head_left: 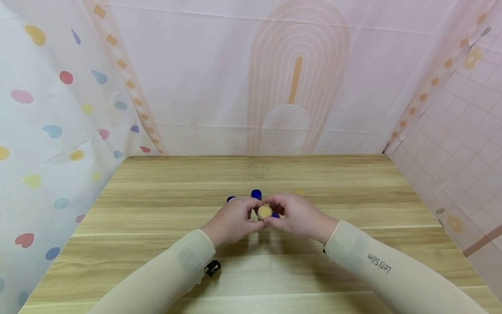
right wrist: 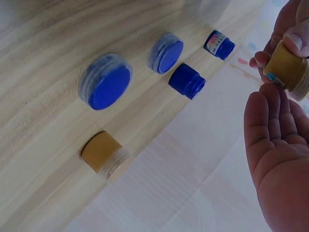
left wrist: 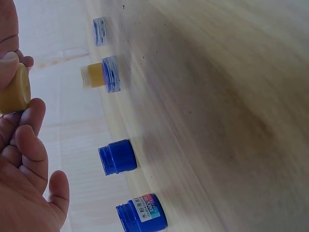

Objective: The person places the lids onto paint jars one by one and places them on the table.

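Both hands hold a small yellow paint jar (head_left: 264, 212) with a clear lid, raised above the table. My left hand (head_left: 234, 220) grips it from the left, thumb on its side. From the right, my right hand (head_left: 300, 217) has thumb and fingers round it; its thumb shows on the jar in the left wrist view. Two blue paint jars (left wrist: 117, 157) (left wrist: 142, 212) stand near, their threaded necks bare. Two clear lids with blue paint inside (right wrist: 111, 87) (right wrist: 166, 54) lie close by. A second yellow jar (right wrist: 104, 152) wears its clear lid.
The wood-grain table (head_left: 157, 209) spreads out on all sides. Patterned cloth (head_left: 196, 78) hangs behind it and along both sides. A black strap piece (head_left: 212, 267) shows by the left sleeve.
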A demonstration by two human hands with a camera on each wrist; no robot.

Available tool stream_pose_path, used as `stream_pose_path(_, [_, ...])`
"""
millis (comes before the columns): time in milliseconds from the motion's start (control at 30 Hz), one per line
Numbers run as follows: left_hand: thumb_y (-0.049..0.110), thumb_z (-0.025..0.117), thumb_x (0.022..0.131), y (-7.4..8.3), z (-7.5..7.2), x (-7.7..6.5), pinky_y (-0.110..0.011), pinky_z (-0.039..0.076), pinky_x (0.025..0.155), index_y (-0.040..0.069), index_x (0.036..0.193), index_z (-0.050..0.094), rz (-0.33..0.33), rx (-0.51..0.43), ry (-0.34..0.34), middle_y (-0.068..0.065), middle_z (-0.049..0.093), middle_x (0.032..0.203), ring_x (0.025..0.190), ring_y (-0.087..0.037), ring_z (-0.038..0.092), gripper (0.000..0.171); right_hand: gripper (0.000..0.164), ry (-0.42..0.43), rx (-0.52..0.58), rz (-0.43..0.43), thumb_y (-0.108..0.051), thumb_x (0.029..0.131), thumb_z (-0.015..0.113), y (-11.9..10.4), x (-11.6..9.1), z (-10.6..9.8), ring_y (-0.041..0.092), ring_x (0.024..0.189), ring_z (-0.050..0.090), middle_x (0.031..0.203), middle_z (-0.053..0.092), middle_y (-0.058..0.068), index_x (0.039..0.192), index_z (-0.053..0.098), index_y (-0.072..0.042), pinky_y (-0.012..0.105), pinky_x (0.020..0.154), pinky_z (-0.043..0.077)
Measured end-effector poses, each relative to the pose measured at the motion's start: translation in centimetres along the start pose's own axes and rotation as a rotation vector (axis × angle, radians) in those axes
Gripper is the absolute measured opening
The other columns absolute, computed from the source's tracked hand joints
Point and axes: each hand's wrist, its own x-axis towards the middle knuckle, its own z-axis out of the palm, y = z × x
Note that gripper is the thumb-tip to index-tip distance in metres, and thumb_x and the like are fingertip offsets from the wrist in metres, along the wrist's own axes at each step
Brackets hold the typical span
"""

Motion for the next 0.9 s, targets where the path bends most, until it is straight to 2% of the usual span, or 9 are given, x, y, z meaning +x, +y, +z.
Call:
stream_pose_path(233, [0.03, 0.084, 0.091, -0.11, -0.05, 0.1, -0.024, 0.044, 0.059, 0.019, 0.1, 0.07, 0.013, -0.006, 0.002, 0.005, 0.062, 0.081, 0.07, -0.012, 0.053, 0.02, 0.034, -0.012, -0.035, -0.051, -0.014, 0.097, 0.075, 0.1, 0.03, -0.35, 0.004, 0.094, 0.067, 0.11, 0.075, -0.003, 0.131, 0.071, -0.009, 0.039, 0.087, 0.061])
stream_pose_path(500, [0.03, 0.085, 0.09, -0.12, -0.06, 0.11, -0.024, 0.045, 0.059, 0.021, 0.098, 0.07, 0.016, -0.007, 0.008, 0.007, 0.063, 0.081, 0.069, -0.011, 0.054, 0.019, 0.034, -0.004, -0.046, -0.046, -0.015, 0.097, 0.075, 0.13, -0.02, -0.25, 0.005, 0.094, 0.066, 0.111, 0.074, -0.004, 0.131, 0.072, -0.01, 0.028, 0.085, 0.059])
stream_pose_path(800, [0.028, 0.083, 0.091, 0.03, 0.01, 0.04, -0.023, 0.044, 0.061, 0.019, 0.099, 0.071, 0.019, 0.003, 0.002, 0.004, 0.062, 0.083, 0.072, -0.012, 0.052, 0.017, 0.03, 0.006, 0.003, 0.0, -0.017, 0.095, 0.078, 0.22, -0.02, 0.04, 0.004, 0.091, 0.067, 0.104, 0.074, -0.005, 0.124, 0.072, -0.012, 0.039, 0.085, 0.061])
stream_pose_path(900, [0.027, 0.083, 0.091, 0.03, 0.02, 0.03, -0.023, 0.044, 0.061, 0.019, 0.099, 0.071, 0.025, 0.001, 0.004, 0.002, 0.064, 0.085, 0.072, -0.011, 0.053, 0.017, 0.034, -0.005, 0.017, 0.005, -0.019, 0.095, 0.079, 0.29, -0.05, -0.01, 0.005, 0.092, 0.068, 0.103, 0.074, -0.004, 0.127, 0.07, -0.01, 0.039, 0.086, 0.062])
